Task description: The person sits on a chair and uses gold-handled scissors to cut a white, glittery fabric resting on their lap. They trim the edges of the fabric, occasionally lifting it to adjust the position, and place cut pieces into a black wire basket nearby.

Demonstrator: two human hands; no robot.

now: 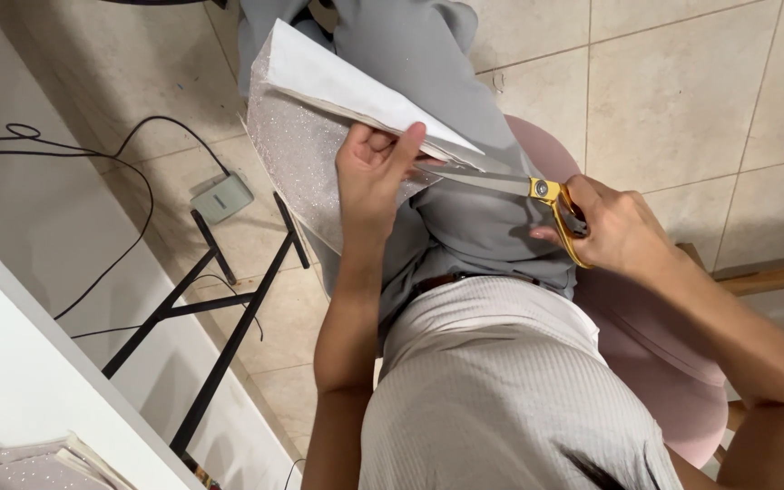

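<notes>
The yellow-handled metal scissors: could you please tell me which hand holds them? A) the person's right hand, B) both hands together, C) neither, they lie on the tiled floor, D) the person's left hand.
A: the right hand grips the yellow-handled metal scissors, whose blades reach the folded white, glitter-backed sheet that the left hand holds up.

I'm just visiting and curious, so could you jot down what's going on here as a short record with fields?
Setting: a seated person, seen from above, on a pink chair over a tiled floor
Left hand: grips a folded glittery sheet, white on its back
Right hand: holds yellow-handled scissors
Scissors: blades at the sheet's edge
Nearby: white table with black legs, black cables, small grey box on the floor
</notes>
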